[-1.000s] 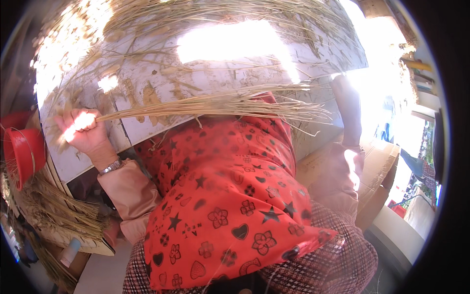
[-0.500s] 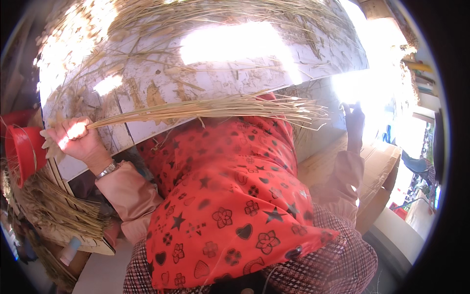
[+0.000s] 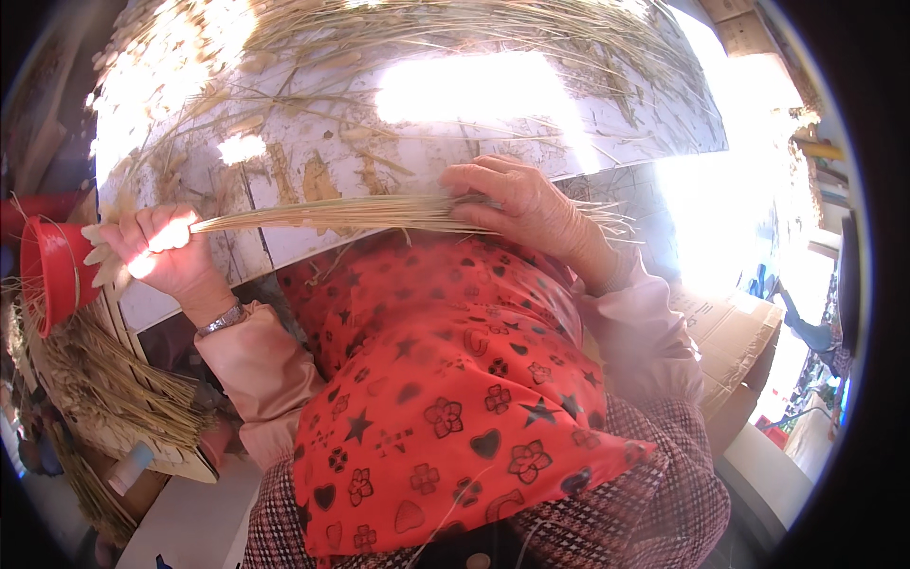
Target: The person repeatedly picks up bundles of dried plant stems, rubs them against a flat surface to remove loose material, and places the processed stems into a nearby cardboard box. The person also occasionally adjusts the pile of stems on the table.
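Observation:
My left hand (image 3: 163, 248) is closed in a fist around the top of a bunch of dried grass stems (image 3: 322, 214). Pale fluffy seed heads (image 3: 107, 248) stick out past that fist on the left. From there the stems run level to the right, across the near edge of the worktable. Toward their loose right ends, my right hand (image 3: 517, 204) has its fingers curled over the bunch, and the stem tips come out beyond it. The fingertips are partly hidden among the stems.
More dried grass lies along the far side of the white, worn table (image 3: 313, 180). A red container (image 3: 59, 275) stands at the left, above other stem bundles (image 3: 123, 379). On the right is a cardboard box (image 3: 725, 346). A red patterned apron (image 3: 445, 398) covers my lap.
My right hand has come in from the far right onto the right part of the bunch. The left hand keeps its hold on the bunch.

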Demonstrator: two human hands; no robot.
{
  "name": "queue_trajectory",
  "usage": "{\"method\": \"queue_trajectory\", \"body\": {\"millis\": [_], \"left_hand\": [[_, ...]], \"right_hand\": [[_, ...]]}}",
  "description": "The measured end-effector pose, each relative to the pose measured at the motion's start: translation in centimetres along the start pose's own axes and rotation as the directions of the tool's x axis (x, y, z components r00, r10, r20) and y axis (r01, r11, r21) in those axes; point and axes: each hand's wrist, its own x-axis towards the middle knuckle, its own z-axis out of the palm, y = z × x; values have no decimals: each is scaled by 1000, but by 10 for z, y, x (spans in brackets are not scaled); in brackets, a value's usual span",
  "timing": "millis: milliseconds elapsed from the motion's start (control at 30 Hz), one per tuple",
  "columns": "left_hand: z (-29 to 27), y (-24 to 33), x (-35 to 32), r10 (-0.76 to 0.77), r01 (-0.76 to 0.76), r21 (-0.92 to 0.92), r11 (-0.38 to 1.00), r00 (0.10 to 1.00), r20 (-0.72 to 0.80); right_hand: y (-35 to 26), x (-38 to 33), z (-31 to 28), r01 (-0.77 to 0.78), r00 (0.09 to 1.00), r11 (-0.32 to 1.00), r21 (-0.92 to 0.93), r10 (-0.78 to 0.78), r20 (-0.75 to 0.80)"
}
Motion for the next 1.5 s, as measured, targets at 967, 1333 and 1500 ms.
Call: {"method": "queue_trajectory", "body": {"millis": [967,1333,1500], "left_hand": [[-18,-2,-3,62,-49,82,995,986,-157],[-2,-2,-3,73,-68,50,996,992,-108],[4,-1,-4,113,-105,60,993,984,-140]], "right_hand": [[35,-76,-62,-498,787,788,-362,235,-571],[-6,-27,14,-113,993,983,-148,108,-44],[-9,-25,17,-118,992,993,-7,118,-46]]}}
